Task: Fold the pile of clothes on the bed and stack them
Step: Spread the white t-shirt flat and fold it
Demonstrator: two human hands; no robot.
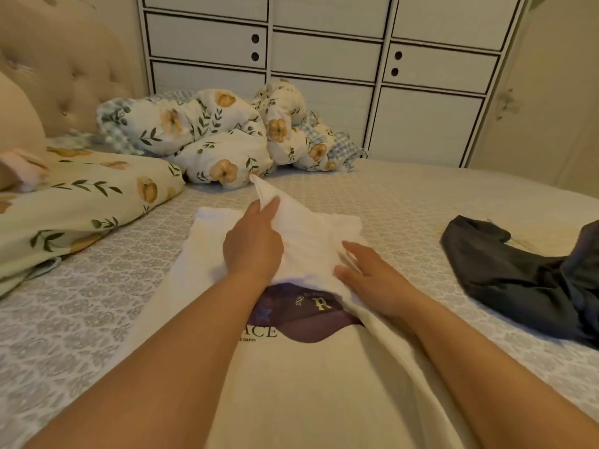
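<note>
White T-shirt (pixel 324 367) frame centre on bed (pixel 81 303) | left hand (pixel 252 244) fingers pinch folded edge | right hand (pixel 366 273) fingers spread flat, pressing | advice: square edges, smooth before creasing | dark garment (pixel 518 273) right, unfolded.

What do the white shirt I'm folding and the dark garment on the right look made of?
White shirt: soft matte knit, likely cotton; it creases gently and carries a print. Dark garment: thinner, smoother fabric with a slight sheen, possibly synthetic; hard to tell.
</note>
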